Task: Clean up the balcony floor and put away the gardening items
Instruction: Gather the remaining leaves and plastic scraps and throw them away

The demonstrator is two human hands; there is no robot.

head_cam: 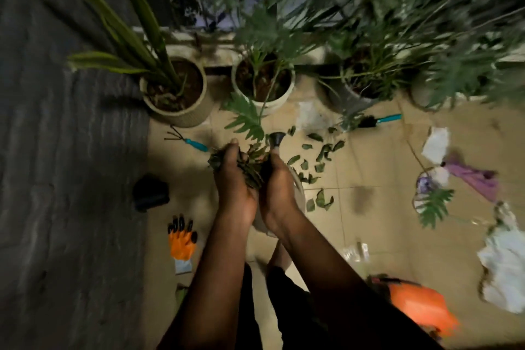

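While most of the frame is blurred, the layout reads clearly: a dark grey wall [65, 179] fills the left side and a tan tiled balcony floor [369, 236] fills the rest. Potted plants [173, 88] stand in a row across the top, their foliage spreading over the upper right.

Two bare forearms reach up from the bottom centre. The left hand [233, 179] and right hand [277, 187] are pressed side by side at mid-frame, fingers curled round a clump of leaves [250, 165] held between them above the floor. Just under the hands sits a pale watering can [299, 192] with a black spout head.

White crumpled sheets [505, 258] lie at the right edge, with a blurred orange object [420, 301] at lower right and a purple cloth [477, 176] above it. An orange glove [181, 239] with black tips lies left of the arms, and a small black pot [150, 192] is above it. Loose leaves [321, 150] are scattered right of the hands. A teal-handled hand rake [187, 140] lies left of them; another teal-handled tool [380, 119] lies at upper right.
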